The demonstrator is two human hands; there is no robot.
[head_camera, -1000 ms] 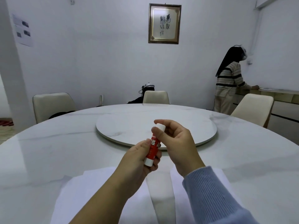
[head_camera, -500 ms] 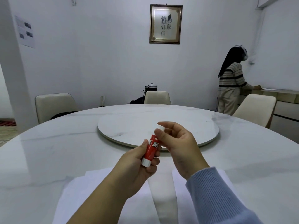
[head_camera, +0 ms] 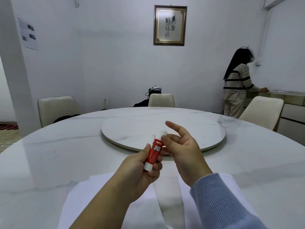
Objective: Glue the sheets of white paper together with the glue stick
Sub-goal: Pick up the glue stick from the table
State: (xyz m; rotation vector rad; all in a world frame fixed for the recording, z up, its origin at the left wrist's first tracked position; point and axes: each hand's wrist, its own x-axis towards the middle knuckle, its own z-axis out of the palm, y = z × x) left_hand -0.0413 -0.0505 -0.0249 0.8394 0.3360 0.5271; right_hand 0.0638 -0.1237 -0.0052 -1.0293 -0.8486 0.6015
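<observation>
Right hand now off the cap, fingers loose; capped glue stick in left hand

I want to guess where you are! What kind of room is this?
Probably a dining room: a big round marble table with a turntable in the middle, padded chairs around it, and framed calligraphy on the wall.

Round marble table with turntable, three chairs, framed calligraphy.
</observation>
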